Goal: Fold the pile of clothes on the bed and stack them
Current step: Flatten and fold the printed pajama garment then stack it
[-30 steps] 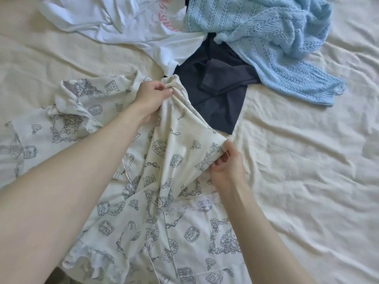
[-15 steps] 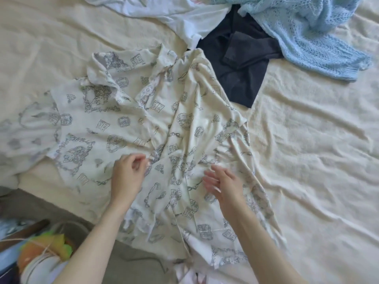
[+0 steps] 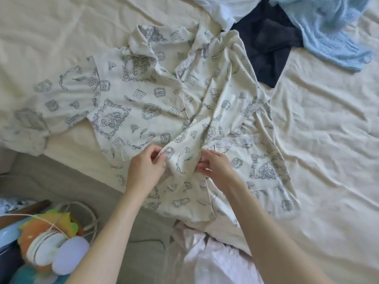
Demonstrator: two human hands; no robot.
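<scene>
Between the left hand and right hand, a raised fold of the cream printed cotton pyjama shirt is pinched by both, the shirt spread beyond them on the cream bedsheet.

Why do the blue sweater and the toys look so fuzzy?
In the head view, the blue sweater at the top edge and the toys in the bottom corner are smeared with blur, as are other things near the edges; the printed shirt in the middle is sharper. Soft daylight, no glare.

Blue knit sweater (and white garment) cut off by top edge
</scene>
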